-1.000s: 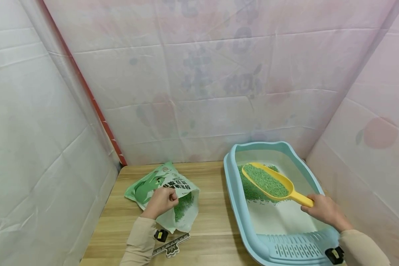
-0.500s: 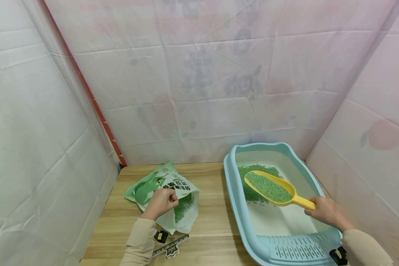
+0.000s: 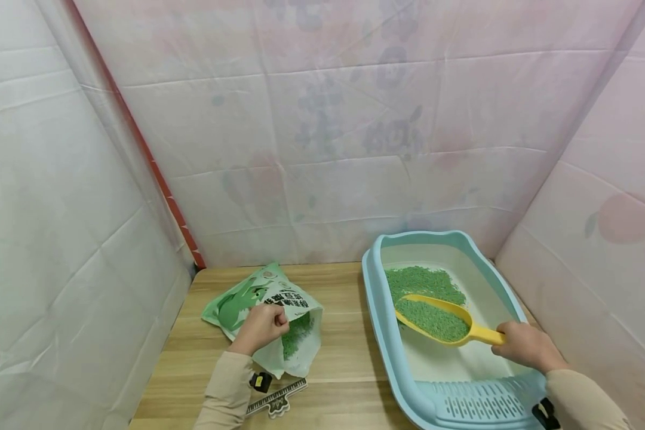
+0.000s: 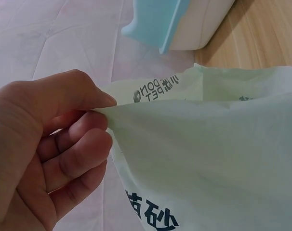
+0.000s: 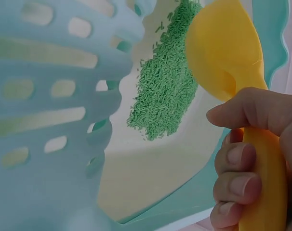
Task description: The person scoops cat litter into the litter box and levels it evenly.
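Observation:
My right hand (image 3: 527,345) grips the handle of a yellow scoop (image 3: 488,335) heaped with green pellets (image 3: 432,320). The scoop is over the light-blue litter box (image 3: 375,310). More loose green pellets (image 5: 167,82) lie on the box's floor beyond the scoop. My left hand (image 3: 262,327) pinches the edge of a green-and-white litter bag (image 3: 236,304) between thumb and forefinger. In the left wrist view the pinched bag edge (image 4: 151,113) is stretched out from the fingertips. The bag lies on its side, and its mouth gapes to the right, with green pellets inside.
A black-and-white bag clip (image 3: 277,399) lies on the wooden table (image 3: 344,358) in front of the bag. The litter box's slotted grate (image 3: 481,400) is at its near end. Sheeted walls (image 3: 322,197) rise behind and on both sides.
The right hand has brought the scoop nearer to me over the box, and it looks more tilted. More of the loose pellets behind it now show. My left hand and the bag have stayed put.

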The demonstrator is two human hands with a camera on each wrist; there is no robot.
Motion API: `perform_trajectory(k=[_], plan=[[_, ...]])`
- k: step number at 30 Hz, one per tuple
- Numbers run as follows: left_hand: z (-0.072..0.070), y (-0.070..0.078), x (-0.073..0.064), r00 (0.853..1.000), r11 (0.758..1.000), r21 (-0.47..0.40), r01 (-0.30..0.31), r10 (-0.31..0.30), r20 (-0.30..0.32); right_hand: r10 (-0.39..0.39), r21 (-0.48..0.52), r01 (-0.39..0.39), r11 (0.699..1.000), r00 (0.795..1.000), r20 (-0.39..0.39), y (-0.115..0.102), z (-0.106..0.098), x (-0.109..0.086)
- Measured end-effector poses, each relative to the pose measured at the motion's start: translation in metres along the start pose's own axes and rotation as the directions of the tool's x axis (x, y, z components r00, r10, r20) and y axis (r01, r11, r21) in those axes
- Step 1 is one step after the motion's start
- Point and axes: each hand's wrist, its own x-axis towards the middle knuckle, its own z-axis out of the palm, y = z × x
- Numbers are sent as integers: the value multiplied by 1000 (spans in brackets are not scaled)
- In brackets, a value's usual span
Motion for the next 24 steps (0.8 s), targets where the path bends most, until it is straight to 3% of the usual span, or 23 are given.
perform_trajectory(k=[7, 17, 24], plan=[[0, -1, 0, 1000, 1000, 4, -4, 4, -8, -14, -42, 15, 999, 1000, 10, -4, 1, 4], [1, -2, 1, 1000, 1000, 25, 10, -10, -9, -71, -132, 61, 989, 995, -70, -13, 0, 7], [1, -1, 1, 1000, 1000, 25, 18, -18, -7, -89, -164, 76, 984, 993, -73, -15, -5, 9]])
